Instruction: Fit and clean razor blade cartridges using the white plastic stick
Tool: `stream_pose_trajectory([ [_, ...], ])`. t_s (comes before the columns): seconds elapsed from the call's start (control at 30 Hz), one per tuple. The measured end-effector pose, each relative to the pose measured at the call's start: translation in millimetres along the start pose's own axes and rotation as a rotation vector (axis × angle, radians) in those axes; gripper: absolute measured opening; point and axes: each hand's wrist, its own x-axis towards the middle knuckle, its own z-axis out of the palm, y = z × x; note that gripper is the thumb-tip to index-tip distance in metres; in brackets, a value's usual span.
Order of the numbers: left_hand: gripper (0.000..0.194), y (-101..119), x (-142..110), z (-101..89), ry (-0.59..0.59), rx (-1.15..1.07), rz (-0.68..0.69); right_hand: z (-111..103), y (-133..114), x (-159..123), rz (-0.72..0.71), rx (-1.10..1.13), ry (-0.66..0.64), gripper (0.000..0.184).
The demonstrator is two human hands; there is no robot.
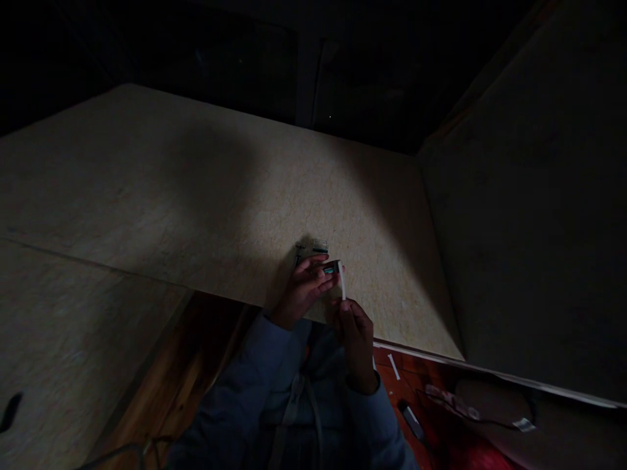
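Observation:
My left hand [304,290] is closed around a small dark piece with a teal patch [332,268], too dim to name its kind. Pinched in my right hand [356,333] is a thin white strip [343,286], upright in the picture. The strip's upper end meets the right end of the dark piece; whether it is stuck there I cannot tell. Just beyond my left fingers, a small clear and teal item [320,248] lies on the pale tabletop [230,189]. Some thin dark parts [299,247] lie to its left, partly hidden by my hand.
A grey panel [529,215] stands along the table's right side. Below the front edge, a white strip [394,367], a dark handheld object [412,421] and a cable [494,424] lie near a reddish floor. Another pale surface [73,326] adjoins at left. The light is dim.

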Motion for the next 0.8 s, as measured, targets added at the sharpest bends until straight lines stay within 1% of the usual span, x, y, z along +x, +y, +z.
stream_pose_trajectory([
  [0.2,0.054,2.3,-0.8,-0.9,-0.018,0.008,-0.003,-1.2,-1.3,-0.8,-0.005,-0.038,-0.013,0.056],
  [0.43,0.054,1.2,-1.6,-3.0,-0.047,0.033,-0.004,-4.5,-2.9,0.5,-0.024,-0.087,-0.082,0.056],
  [0.67,0.053,-0.8,-2.6,-3.0,-0.054,0.031,0.005,-1.7,-3.5,-0.8,-0.015,-0.063,-0.073,0.057],
  [0.8,0.052,-1.4,-1.2,-1.6,-0.02,0.035,0.031,-2.7,-3.2,-1.9,0.014,0.012,-0.031,0.056],
])
